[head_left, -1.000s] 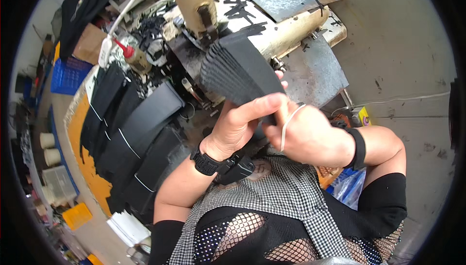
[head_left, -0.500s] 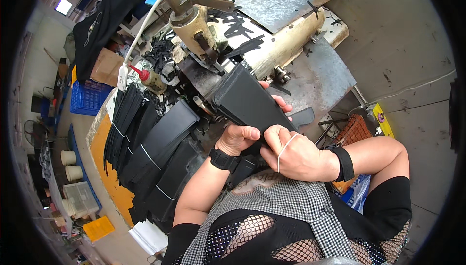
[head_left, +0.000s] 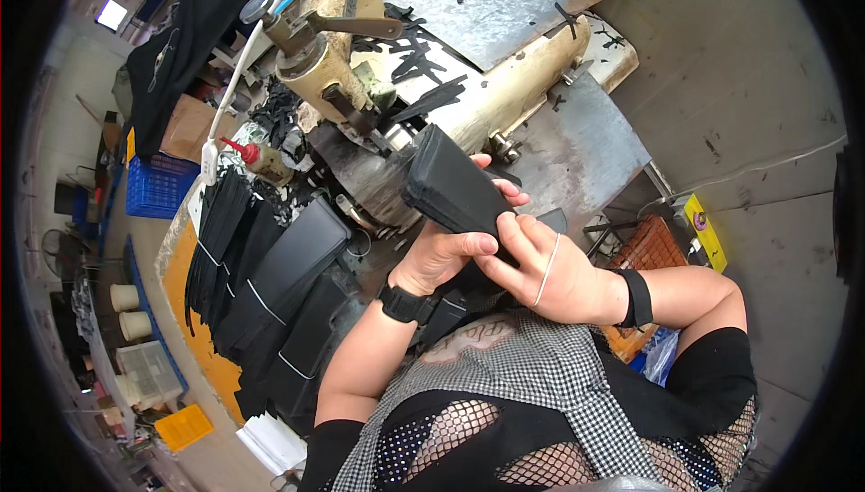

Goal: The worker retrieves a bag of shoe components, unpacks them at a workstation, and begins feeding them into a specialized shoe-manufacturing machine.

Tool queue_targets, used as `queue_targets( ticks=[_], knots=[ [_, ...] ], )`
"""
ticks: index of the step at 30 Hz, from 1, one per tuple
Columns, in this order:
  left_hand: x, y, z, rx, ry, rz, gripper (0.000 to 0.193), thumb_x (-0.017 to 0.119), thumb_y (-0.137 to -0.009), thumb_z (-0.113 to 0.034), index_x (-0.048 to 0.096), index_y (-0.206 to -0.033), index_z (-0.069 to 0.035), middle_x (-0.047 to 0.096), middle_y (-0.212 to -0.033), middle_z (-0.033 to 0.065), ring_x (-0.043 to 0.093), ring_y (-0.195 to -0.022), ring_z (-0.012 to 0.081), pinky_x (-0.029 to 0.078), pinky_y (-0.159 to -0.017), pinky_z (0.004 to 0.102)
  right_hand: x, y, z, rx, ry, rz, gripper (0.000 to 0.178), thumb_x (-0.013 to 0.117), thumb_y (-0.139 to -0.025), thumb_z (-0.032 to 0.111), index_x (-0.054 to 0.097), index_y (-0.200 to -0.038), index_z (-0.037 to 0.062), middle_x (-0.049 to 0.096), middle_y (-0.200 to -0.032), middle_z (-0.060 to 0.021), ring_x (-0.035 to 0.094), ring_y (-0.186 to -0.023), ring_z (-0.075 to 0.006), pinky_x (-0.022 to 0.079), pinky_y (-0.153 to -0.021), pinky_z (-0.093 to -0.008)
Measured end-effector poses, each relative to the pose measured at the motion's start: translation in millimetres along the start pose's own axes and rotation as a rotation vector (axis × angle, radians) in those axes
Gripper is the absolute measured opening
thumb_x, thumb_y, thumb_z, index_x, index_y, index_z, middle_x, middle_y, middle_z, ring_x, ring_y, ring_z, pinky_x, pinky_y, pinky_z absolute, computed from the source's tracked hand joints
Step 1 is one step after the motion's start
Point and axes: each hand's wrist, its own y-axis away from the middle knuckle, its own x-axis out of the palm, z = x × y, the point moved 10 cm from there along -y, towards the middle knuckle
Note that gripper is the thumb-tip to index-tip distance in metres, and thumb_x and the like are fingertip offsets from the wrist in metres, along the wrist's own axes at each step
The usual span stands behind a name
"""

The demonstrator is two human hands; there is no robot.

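Note:
In front of the cream machine I hold a thick stack of black leather-like strips [head_left: 455, 177], its wide end tilted up and away from me. My left hand [head_left: 441, 253] grips it from below, thumb on the near side and fingertips showing past the far edge. The fingers of my right hand [head_left: 550, 267] pinch the stack's near end. A white elastic band [head_left: 546, 271] is looped round my right hand. The near end of the stack is partly hidden by my fingers.
Banded bundles of black strips [head_left: 293, 258] lie on the worktable to the left, near a red-tipped bottle [head_left: 257, 159]. The cream machine [head_left: 509, 77] stands ahead, strewn with black scraps. A metal sheet [head_left: 505, 1] rests behind. A blue crate [head_left: 162, 186] stands at far left.
The stack now shows more edge-on and foreshortened. My right hand's fingers have opened somewhat from a tighter curl. The surroundings have shifted slightly left in view.

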Motion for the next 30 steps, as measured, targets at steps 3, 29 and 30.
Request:
queue_targets(
  ticks=[3,29,30],
  knots=[
    [-9,5,2,-0.026,-0.083,-0.071,0.098,0.081,-0.06,-0.019,0.02,-0.137,-0.013,0.042,-0.127,0.0156,0.04,-0.122,0.0291,0.033,-0.103,0.0427,-5,1,-50,0.207,-0.379,0.029,0.047,0.056,-0.061,-0.005,0.056,-0.105,0.0103,0.048,-0.103,-0.016,0.053,-0.087,-0.0327,0.049,-0.071,-0.0358],
    [-65,137,0,-0.344,-1.832,-0.57,0.071,0.074,-0.059,-0.004,0.046,-0.124,-0.006,0.043,-0.127,0.0137,0.036,-0.122,0.0332,0.029,-0.103,0.0421,19,-86,-371,0.697,-1.576,0.016,0.043,0.058,-0.074,-0.004,0.055,-0.115,0.0091,0.053,-0.102,-0.005,0.052,-0.092,-0.0122,0.041,-0.08,-0.0203],
    [-63,135,-3,-0.337,-1.833,-0.586,0.071,0.074,-0.059,-0.004,0.046,-0.124,-0.006,0.043,-0.127,0.0137,0.036,-0.122,0.0332,0.029,-0.103,0.0421,34,-94,-398,0.703,-1.508,0.01,0.043,0.058,-0.075,-0.004,0.056,-0.115,0.0101,0.053,-0.1,-0.005,0.052,-0.09,-0.0125,0.04,-0.077,-0.0205]
  ],
)
